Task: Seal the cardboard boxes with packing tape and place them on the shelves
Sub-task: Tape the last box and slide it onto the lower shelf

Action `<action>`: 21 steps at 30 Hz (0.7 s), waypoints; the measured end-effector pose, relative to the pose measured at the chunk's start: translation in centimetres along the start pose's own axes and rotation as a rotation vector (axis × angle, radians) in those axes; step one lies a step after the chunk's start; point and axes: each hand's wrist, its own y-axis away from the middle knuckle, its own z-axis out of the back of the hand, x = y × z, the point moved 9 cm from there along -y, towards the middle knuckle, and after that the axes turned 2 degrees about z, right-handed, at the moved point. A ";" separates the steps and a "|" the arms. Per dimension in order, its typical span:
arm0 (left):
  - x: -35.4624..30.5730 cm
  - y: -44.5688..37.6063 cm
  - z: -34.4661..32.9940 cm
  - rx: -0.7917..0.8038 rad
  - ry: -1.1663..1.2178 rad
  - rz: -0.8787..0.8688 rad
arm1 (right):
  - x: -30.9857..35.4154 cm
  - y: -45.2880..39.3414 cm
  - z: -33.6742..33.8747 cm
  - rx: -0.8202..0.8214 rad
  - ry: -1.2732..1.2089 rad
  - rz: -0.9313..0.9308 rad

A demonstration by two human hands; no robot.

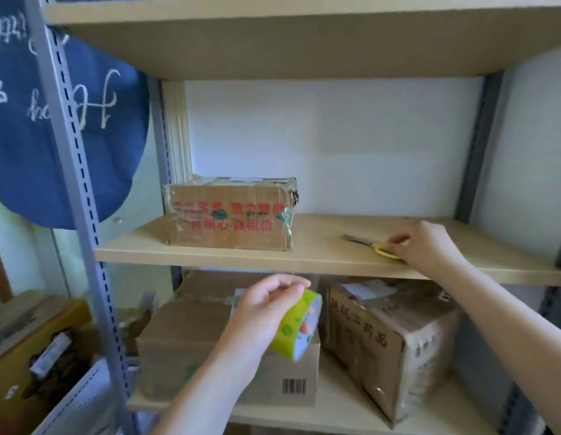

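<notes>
So the left hand (266, 306) is holding the roll of green-patterned packing tape (296, 324), fingers poked through the core and thumb curling over the top, hovering in front of the lower shelf. The right hand (426, 243) is reaching onto the middle light-wood shelf board (210, 255), fingertips touching the yellow handle of the yellow-handled scissors (372, 244) lying there. I can't tell whether it's actually gripping them or only touching.

My guess is we're between boxes: tools being picked up or parked, not taping right this second. Next move probably needs a proper hold on the scissor handle while the roll stays steady in the other hand.

Count-wise:
- 1 tape roll, 1 pair of scissors
- 1 worn brown cardboard box with red printed characters (230, 213) sitting on the middle shelf, already taped by the look of it
- 2 boxes on the shelf below: a plain brown carton with a barcode (191, 350), and a tape-wrapped brown carton (389, 343) beside it on the right
- 2 hands working
</notes>
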 end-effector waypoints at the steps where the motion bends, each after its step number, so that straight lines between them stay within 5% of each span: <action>1: 0.0 0.1 -0.3 0.008 0.005 0.002 | 0.5 0.5 0.7 -0.080 0.028 0.025; 4: 0.8 0.2 -0.5 0.029 -0.041 0.020 | 4.9 5.9 2.8 -0.298 -0.083 0.272; 7: 2.6 0.6 -0.8 0.035 -0.103 0.060 | 8.4 11.5 -1.3 0.017 -0.385 0.366; 16: 13.0 2.8 -2.4 0.199 -0.271 0.326 | 0.5 16.1 -13.9 0.281 -0.533 0.042; 21: 21.9 5.5 -2.6 0.388 -0.299 0.515 | -7.4 20.4 -22.8 0.483 -0.718 -0.355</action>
